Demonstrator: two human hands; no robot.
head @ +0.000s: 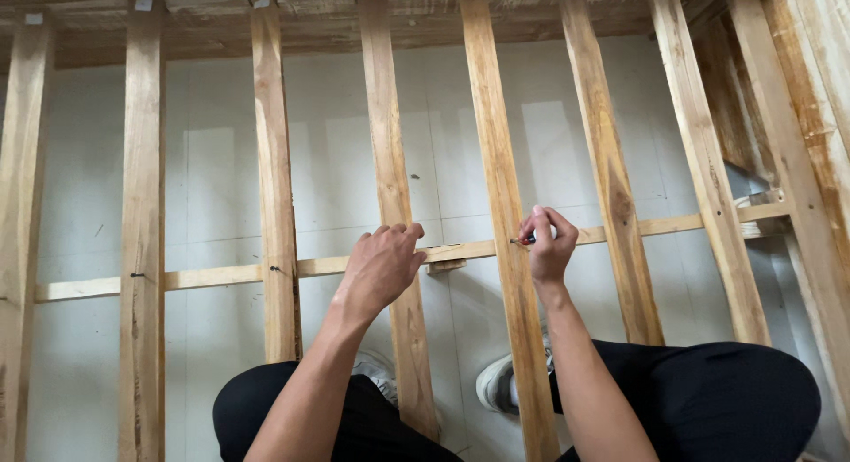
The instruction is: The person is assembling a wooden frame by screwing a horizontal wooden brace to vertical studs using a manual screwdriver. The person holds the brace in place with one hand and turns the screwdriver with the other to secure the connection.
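A pale tiled floor (221,161) shows beneath a frame of long wooden slats (496,161). The person's left hand (382,265) curls loosely on a thin crosswise batten (221,274) where it crosses a slat. Just to the right, the right hand (549,241) pinches a small red-tipped marking tool (524,241) against the neighbouring slat. Nearer, dark trousers (708,400) and grey shoes (498,382) show between the slats.

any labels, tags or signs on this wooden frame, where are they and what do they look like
Small tags: one at the top end of several upright slats, along the picture's upper edge; squarish, pale grey-white, too small to show any marking.
No packages, signs or screens in view.
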